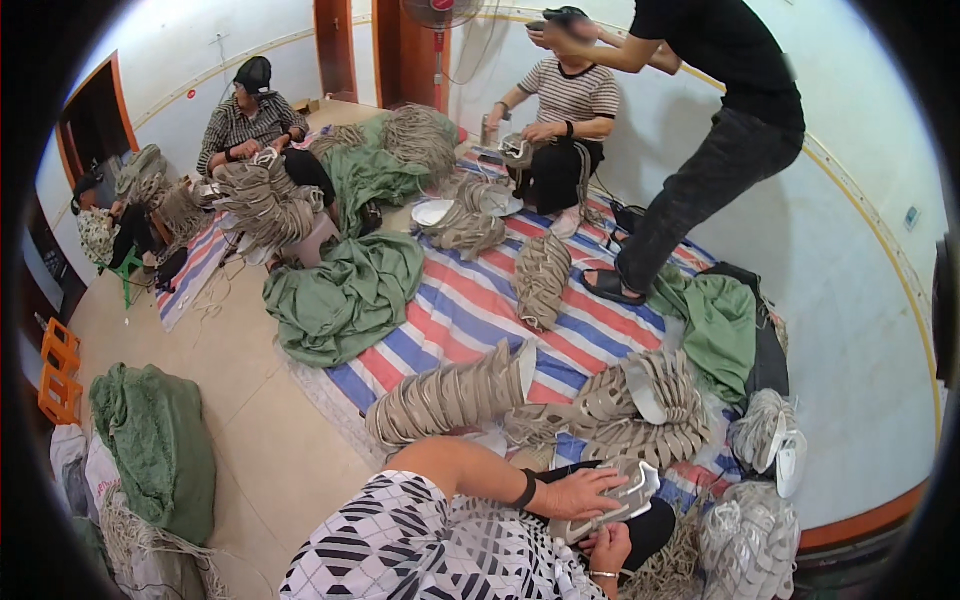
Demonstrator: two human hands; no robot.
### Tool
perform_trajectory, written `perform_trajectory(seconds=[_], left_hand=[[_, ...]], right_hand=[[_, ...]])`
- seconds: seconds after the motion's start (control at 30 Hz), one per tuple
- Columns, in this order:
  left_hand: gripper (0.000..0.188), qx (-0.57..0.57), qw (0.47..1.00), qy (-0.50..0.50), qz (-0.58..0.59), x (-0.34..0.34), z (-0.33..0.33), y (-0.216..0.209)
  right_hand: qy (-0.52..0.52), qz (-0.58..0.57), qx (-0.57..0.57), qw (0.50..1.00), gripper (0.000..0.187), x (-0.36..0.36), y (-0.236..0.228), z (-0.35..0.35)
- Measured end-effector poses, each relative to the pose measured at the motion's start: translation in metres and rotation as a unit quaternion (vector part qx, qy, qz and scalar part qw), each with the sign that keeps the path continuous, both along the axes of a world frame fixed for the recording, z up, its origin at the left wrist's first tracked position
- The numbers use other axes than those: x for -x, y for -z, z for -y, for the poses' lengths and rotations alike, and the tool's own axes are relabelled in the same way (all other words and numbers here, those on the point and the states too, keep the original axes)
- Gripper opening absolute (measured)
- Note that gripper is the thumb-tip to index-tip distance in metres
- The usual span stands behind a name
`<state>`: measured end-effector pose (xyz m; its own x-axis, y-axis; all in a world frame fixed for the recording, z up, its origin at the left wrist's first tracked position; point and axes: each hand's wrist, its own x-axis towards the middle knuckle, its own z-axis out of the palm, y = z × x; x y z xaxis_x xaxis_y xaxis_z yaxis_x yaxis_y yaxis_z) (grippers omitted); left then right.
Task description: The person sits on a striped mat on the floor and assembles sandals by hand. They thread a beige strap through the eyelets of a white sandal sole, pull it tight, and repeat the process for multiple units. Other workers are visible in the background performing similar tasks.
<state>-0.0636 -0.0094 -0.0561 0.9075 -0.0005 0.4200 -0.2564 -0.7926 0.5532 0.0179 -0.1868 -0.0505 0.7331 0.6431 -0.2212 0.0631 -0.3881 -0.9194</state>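
A beige shoe upper [640,486] with cut-out straps and a pale lining rests over my dark-clad knee. My left hand [580,494], with a black band at the wrist, lies across its top and grips it with bent fingers. Just below, at the near edge of the upper, my right hand [607,548] is closed, a bracelet on its wrist. What its fingers pinch is too small to make out. Beyond my hands lie a long nested stack of beige uppers [445,396] and a curved stack [650,440].
Striped sheeting [450,300] covers the floor ahead. At my right lie bundled uppers [750,540] and beige straps [665,565]. A green sack [155,450] stands left. Seated co-workers [255,130] handle uppers; a person [720,130] stands by the right wall.
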Motion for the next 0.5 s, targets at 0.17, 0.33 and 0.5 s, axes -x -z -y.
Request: perform_trajectory(seconds=[0.17,0.33,0.5], left_hand=[[0.039,0.044,0.999,0.003,-0.005,0.0,-0.007,-0.006],[0.036,0.059,0.998,0.005,-0.002,0.0,-0.005,-0.003],[0.034,0.073,0.997,-0.002,-0.002,0.0,-0.009,0.002]], right_hand=[[0.019,-0.088,-0.001,0.996,0.011,-0.002,-0.01,0.002],[0.029,-0.08,0.008,0.996,0.012,0.0,-0.011,0.002],[0.009,-0.045,0.025,0.999,0.011,-0.001,-0.014,-0.009]])
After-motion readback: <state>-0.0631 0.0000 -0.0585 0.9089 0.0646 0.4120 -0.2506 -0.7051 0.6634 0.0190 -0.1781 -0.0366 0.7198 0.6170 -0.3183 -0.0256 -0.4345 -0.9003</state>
